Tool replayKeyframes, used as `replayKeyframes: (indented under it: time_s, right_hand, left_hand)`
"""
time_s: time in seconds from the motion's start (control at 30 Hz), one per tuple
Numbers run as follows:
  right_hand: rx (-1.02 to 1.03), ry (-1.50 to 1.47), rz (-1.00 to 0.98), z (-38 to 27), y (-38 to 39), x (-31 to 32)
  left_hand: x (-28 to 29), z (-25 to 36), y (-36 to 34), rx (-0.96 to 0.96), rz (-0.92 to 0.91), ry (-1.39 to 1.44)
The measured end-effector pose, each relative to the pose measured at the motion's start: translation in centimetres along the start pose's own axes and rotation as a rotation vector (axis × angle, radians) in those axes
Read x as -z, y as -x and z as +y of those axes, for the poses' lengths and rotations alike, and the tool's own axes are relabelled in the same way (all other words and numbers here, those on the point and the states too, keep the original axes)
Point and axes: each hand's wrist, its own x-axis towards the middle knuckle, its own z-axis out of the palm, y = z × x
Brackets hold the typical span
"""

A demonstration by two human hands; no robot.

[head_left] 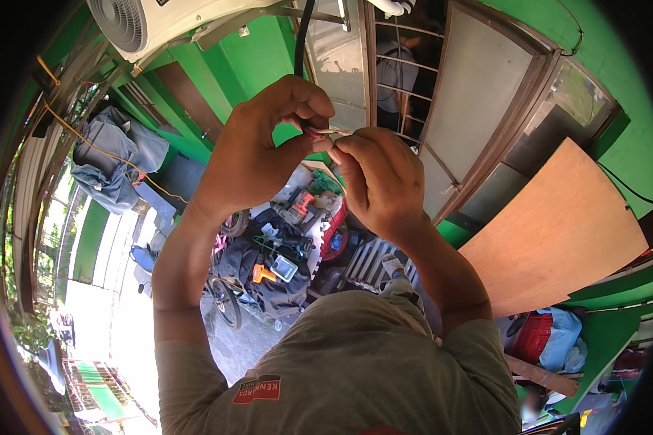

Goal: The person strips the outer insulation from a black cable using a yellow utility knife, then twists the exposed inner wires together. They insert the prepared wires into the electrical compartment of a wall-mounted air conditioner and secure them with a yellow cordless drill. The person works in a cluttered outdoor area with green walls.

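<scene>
Both of my hands are raised close together at the upper middle of the head view. My left hand (257, 138) is closed in a pinch on thin wires (334, 132), which look whitish with a bit of red by the thumb. My right hand (383, 177) pinches at the other end of the same wires, its thumb and forefinger pressed together. Just behind my left hand, a thick black cable (303, 36) hangs down from above. My fingers hide where the wires begin and end, and whether they join that cable.
A fan unit (189, 20) juts out at upper left. Beyond my hands is a barred window (403, 94) with a person (397, 72) behind it. A plywood sheet (555, 232) leans at right. Below lie an orange tool (263, 273), a red tool (298, 207) and a wheel (226, 304).
</scene>
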Motion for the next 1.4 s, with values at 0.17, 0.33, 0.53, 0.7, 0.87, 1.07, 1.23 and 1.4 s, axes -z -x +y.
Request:
replayKeyframes:
  time_s: [0.17,0.33,0.53,0.7,0.87,1.07,1.23,1.4]
  right_hand:
    - [-0.959,-1.172,-0.101,-0.3,1.2,1.9]
    - [-0.824,-0.973,-0.002,-0.2,0.5,2.3]
    - [-0.285,-0.222,-0.106,-1.3,-0.2,1.1]
    - [-0.765,-0.621,-0.127,-2.1,0.3,1.5]
    - [-0.429,-0.264,0.042,-2.0,0.8,1.1]
    - [-0.408,-0.304,0.040,-1.3,1.3,-0.2]
    - [-0.959,-1.177,-0.137,-1.2,1.6,0.8]
    - [-0.435,-0.330,-0.015,-1.1,1.2,0.2]
  left_hand:
    - [0.1,0.4,0.3,-0.002,-0.034,-0.101]
    - [0.3,0.0,0.5,-0.031,0.019,-0.068]
    - [0.2,-0.3,0.4,-0.020,-0.007,-0.071]
    - [0.0,0.2,0.6,-0.101,-0.045,-0.114]
    - [-0.1,0.1,0.5,-0.071,0.019,-0.102]
    - [-0.3,-0.1,0.5,-0.053,-0.008,-0.071]
    - [-0.2,-0.3,0.7,-0.113,0.020,-0.116]
    - [0.2,-0.3,1.0,-0.074,0.038,-0.103]
